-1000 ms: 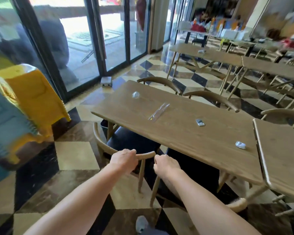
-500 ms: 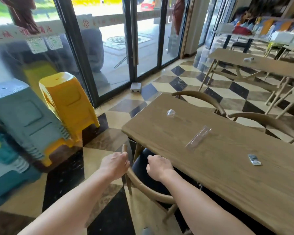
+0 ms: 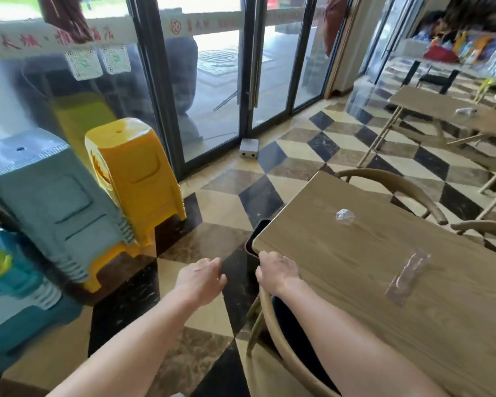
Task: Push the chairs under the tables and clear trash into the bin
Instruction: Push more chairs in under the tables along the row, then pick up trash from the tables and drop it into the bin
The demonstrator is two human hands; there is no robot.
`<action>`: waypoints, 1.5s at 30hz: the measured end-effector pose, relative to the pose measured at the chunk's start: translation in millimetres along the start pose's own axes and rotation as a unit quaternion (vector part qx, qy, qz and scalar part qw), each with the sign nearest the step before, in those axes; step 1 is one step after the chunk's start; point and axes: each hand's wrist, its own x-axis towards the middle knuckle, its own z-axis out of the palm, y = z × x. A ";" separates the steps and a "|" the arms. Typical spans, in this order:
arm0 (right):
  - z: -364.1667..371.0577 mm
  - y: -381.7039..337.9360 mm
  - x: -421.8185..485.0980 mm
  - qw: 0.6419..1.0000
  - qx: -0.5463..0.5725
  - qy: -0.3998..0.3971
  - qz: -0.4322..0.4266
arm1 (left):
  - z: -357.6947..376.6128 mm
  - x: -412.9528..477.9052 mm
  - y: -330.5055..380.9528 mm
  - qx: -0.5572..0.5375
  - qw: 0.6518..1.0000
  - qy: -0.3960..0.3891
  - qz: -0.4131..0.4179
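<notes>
Right hand [image 3: 278, 272] grips the curved wooden chair back [image 3: 281, 339] at the light wooden table's [image 3: 384, 282] seven-o'clock corner; left hand [image 3: 201, 277], loosely curled, holds nothing.

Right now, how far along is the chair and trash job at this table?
Looks done: the near chair sits tucked against the table edge. In hand: the right hand rests on its backrest; the left hand is off it, empty. Left: the crumpled clear wrap and the long plastic wrapper lie on the tabletop, and litter sits on the far table. No bin is clearly visible.
</notes>
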 end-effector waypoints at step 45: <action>-5.4 334.0 74.4 0.706 0.179 0.142 0.671 | 89.2 418.9 335.6 0.164 0.839 -0.185 0.485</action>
